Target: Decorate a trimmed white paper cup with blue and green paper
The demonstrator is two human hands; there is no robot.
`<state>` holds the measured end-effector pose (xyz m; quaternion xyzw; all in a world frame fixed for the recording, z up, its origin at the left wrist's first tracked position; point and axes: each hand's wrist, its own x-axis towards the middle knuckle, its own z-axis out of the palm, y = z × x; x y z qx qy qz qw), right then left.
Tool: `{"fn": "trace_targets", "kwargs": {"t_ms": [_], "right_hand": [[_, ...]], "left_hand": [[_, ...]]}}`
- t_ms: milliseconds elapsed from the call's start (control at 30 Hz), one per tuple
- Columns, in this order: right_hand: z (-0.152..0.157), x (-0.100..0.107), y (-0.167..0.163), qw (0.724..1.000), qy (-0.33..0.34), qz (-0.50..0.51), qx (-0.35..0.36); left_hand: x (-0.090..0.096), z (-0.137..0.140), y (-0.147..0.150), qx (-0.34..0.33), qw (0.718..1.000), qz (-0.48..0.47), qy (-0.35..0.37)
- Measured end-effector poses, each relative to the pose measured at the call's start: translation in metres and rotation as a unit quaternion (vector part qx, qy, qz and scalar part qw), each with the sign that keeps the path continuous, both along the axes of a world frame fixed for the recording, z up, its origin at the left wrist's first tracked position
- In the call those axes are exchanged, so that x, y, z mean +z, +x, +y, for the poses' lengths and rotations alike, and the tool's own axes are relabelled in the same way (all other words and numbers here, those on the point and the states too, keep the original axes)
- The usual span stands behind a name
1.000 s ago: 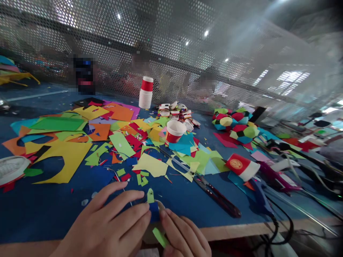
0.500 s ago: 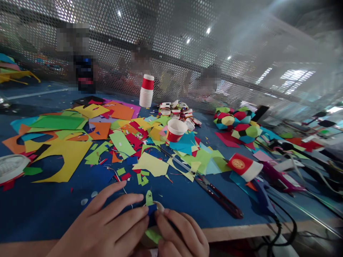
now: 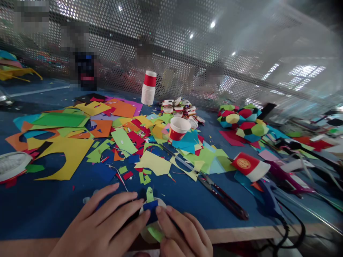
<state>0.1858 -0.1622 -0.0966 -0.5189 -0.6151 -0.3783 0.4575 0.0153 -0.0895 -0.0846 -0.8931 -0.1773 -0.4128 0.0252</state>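
Observation:
Near the table's front edge, between my hands, is a small white round paper cup piece (image 3: 161,203). A blue paper strip (image 3: 150,206) lies across it. Above the strip stands a light green paper figure (image 3: 150,194) with a small drawn face, and another green paper piece (image 3: 155,233) shows below. My left hand (image 3: 107,217) holds the cup piece from the left, fingers long and slightly apart, a fingertip at the strip; its thumb is hidden. My right hand (image 3: 184,232) grips the right side with bent fingers, fingertips on the strip's right end.
Coloured paper scraps (image 3: 123,141) cover the table's middle. Red-handled scissors (image 3: 225,196), a tipped red cup (image 3: 250,166) and blue (image 3: 269,200) and purple (image 3: 291,176) glue guns with cords lie right. An upright cup (image 3: 179,129) and a cup stack (image 3: 149,89) stand farther back.
My fingers have shifted on the cup piece, so more of its white rim and the blue strip shows. The left hand has moved slightly left and down. The view has swung a little.

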Motion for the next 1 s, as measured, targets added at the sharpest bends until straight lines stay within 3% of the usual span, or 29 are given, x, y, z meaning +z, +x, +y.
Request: {"fn": "trace_targets", "kwargs": {"t_ms": [233, 333, 467, 633, 1000], "right_hand": [[-0.006, 0.023, 0.013, 0.994, -0.069, -0.078, 0.018], [-0.005, 0.018, 0.01, 0.994, -0.072, -0.075, 0.019], [-0.003, 0.003, 0.002, 1.0, -0.025, 0.001, 0.004], [-0.005, -0.004, -0.001, 0.998, -0.022, 0.059, 0.023], [-0.006, -0.006, 0.003, 0.997, -0.006, 0.054, 0.047]], "left_hand": [[0.0, -0.003, 0.001, 0.004, 1.0, 0.005, 0.0], [0.0, -0.004, 0.0, 0.006, 1.0, -0.004, -0.006], [-0.001, -0.005, -0.002, 0.013, 1.0, -0.004, -0.006], [-0.001, -0.003, 0.0, 0.015, 1.0, -0.022, -0.017], [0.002, -0.004, 0.002, 0.017, 0.999, -0.025, -0.046]]}}
